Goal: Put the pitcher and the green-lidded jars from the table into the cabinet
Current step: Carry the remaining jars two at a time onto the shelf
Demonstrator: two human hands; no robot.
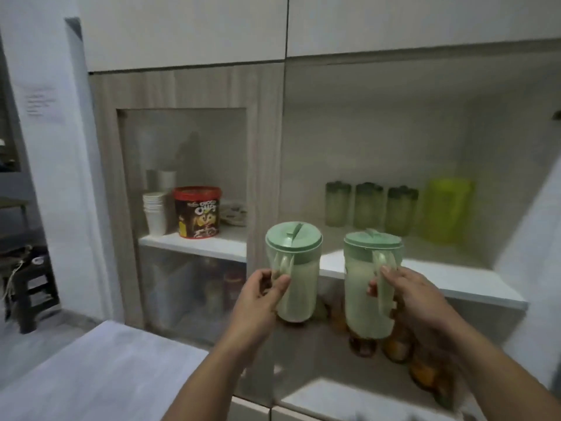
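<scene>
Views: only one, the head camera, so no part of the scene is shared with another view.
Position: at head height of the person, close in front of the cabinet [264,165].
Direction: it looks forward and a little down, into the open shelf [425,270].
Nearness: both forearms reach up from the lower edge; the left hand [261,291] and the right hand [416,294] are near the lens.
Lens: wide angle, the edges bend and are blurred.
</scene>
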